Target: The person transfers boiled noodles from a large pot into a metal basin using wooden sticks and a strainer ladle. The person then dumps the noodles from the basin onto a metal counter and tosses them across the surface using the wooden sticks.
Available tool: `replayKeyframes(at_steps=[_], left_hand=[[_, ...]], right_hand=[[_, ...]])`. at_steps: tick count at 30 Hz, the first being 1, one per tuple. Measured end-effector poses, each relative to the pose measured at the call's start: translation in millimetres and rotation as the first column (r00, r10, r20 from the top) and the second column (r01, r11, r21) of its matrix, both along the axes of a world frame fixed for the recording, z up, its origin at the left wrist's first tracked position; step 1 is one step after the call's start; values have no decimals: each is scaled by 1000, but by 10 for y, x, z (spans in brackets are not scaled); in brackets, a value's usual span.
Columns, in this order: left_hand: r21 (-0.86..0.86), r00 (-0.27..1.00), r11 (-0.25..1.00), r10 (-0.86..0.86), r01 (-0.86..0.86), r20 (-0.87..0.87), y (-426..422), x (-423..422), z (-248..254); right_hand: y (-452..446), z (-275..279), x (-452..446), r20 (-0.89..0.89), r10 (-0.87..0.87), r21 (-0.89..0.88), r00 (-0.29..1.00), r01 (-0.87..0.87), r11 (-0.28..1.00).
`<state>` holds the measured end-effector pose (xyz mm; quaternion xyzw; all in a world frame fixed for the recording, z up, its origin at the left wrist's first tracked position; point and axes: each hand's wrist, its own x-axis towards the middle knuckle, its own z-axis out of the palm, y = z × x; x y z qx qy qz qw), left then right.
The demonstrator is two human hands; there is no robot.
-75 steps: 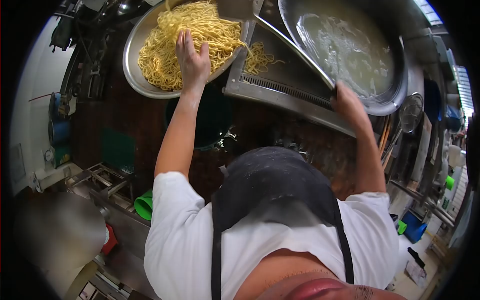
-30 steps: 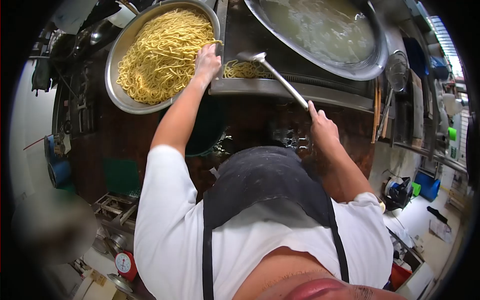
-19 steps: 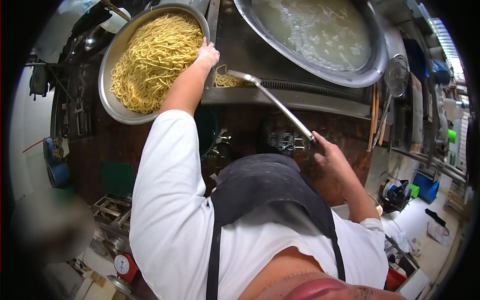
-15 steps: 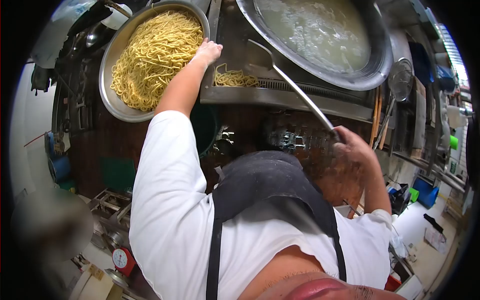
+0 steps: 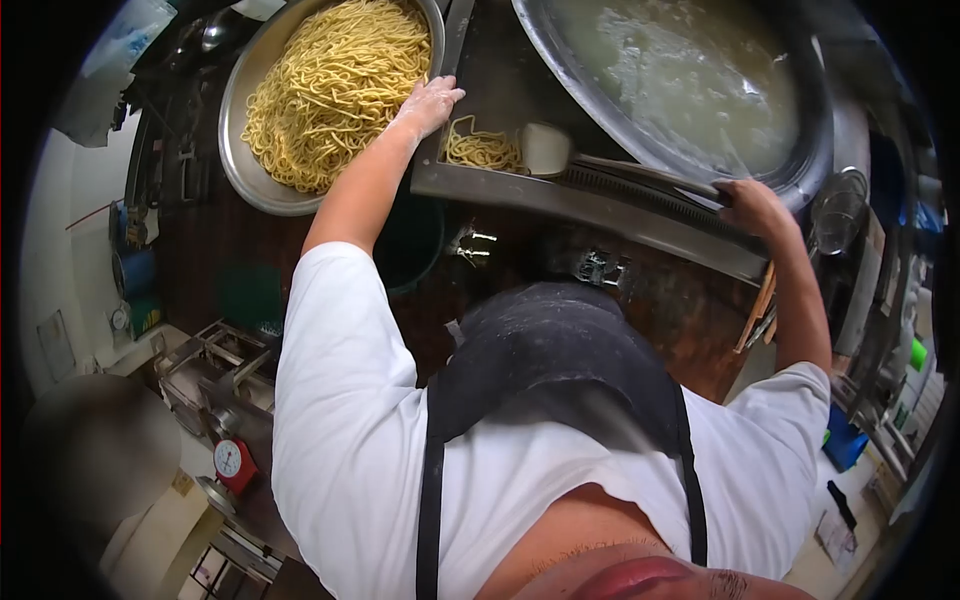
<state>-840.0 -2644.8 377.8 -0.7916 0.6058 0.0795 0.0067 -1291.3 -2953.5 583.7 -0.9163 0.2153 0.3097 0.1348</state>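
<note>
At the upper left, my left hand [image 5: 430,108] grips the right rim of a wide metal bowl [image 5: 233,150], which holds a large heap of yellow noodles [image 5: 340,95]. My right hand [image 5: 757,210] is closed around the handle end of a long-handled spatula [image 5: 547,150]. Its flat, pale blade lies on the steel stove top [image 5: 500,65], right beside a small pile of loose noodles [image 5: 482,150]. Behind the handle is a big metal wok [image 5: 545,50] with cloudy, foamy liquid in it.
A wire strainer [image 5: 840,212] hangs right of the wok, with wooden sticks [image 5: 757,310] below it. Along the stove front runs a slotted grate [image 5: 640,197]. A dark green bin [image 5: 410,240] stands below the bowl. A red dial scale [image 5: 232,462] sits lower left.
The spatula has swung from a steep slant to nearly level, its blade coming down beside the loose noodles. My right hand has risen and moved right. My left hand stays at the bowl's rim.
</note>
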Motion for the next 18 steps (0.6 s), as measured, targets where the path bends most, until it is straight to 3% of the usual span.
replayKeyframes(at_steps=[1, 4, 5, 6, 8, 10, 12, 14, 15, 18], left_hand=[[-17, 998, 1000, 15, -16, -57, -14, 39, 106], [-401, 961, 877, 204, -265, -189, 296, 155, 261], [-566, 951, 771, 295, -292, -90, 408, 162, 301], [-583, 920, 725, 378, -367, -108, 486, 115, 315], [-615, 834, 611, 531, -499, -150, 686, -47, 294], [-408, 880, 787, 351, -463, -321, 781, -567, 182], [-334, 883, 826, 370, -454, -288, 819, -1000, -190], [-171, 869, 852, 483, -495, -108, 796, -1153, -487], [-97, 892, 889, 438, -448, -109, 794, -1142, -616], [-151, 895, 884, 427, -443, -126, 645, -1223, -707]], right_hand=[[45, -105, 53, 42, 43, -18, 998, -42, 999], [254, -480, 190, 29, 93, -96, 995, -90, 991], [349, -576, 237, 53, 111, -114, 992, -104, 988], [416, -691, 274, 14, 102, -107, 995, -100, 989], [556, -1049, 206, 183, 104, -109, 978, -85, 990], [720, -1372, 137, 276, 68, -43, 959, -58, 997], [824, -1438, 57, 288, -12, 48, 958, -2, 999], [858, -1541, -78, 277, -67, 120, 959, 35, 992], [875, -1605, -148, 276, -117, 157, 954, 75, 985], [862, -1351, -163, 212, -229, 272, 950, 167, 948]])
